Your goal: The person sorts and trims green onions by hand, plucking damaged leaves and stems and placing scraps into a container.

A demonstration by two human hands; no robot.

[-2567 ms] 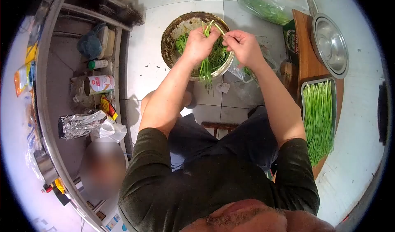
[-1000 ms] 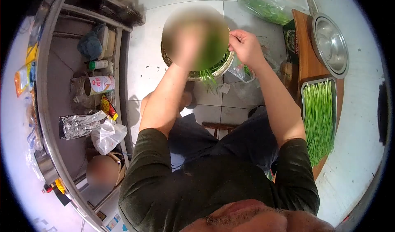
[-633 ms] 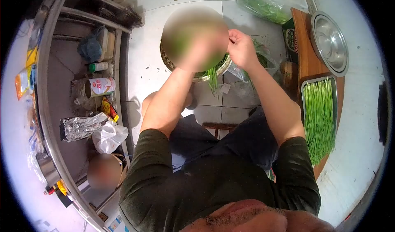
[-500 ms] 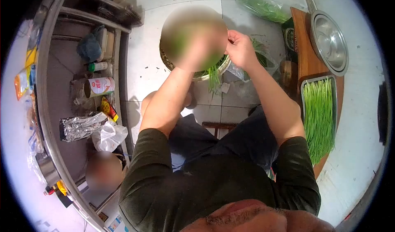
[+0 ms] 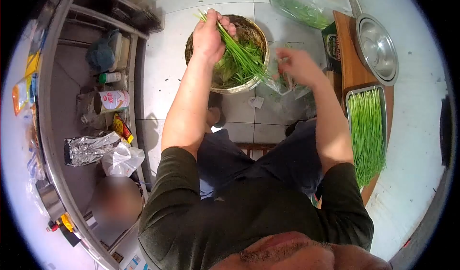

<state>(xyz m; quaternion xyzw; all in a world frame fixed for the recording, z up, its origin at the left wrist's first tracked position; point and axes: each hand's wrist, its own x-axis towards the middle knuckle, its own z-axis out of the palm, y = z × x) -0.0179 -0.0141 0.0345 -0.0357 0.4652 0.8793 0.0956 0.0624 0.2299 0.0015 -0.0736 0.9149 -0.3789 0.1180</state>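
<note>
My left hand (image 5: 210,37) is closed round a small bunch of long green stalks (image 5: 239,54), with the pale ends poking out above the fingers and the leafy ends slanting down to the right. Beneath it stands a round bin (image 5: 260,28) with a stained inner wall, holding leafy green scraps (image 5: 227,71). To the right of the bin, my right hand (image 5: 296,65) is over clear plastic bags (image 5: 282,100) on the floor. Motion smears its fingers, and whether they hold anything cannot be made out.
At the right, a wooden board (image 5: 353,73) bears a metal basin (image 5: 377,49) and a tray of aligned green stalks (image 5: 366,136). A clear bag of greens (image 5: 302,9) lies at the top. Left are shelves with a can (image 5: 112,101), foil (image 5: 91,148) and a white bag (image 5: 123,160).
My left hand has moved up and left with the stalks, away from my right hand. My right hand has shifted right and slightly down, off the bin's edge. The view has shifted slightly.
</note>
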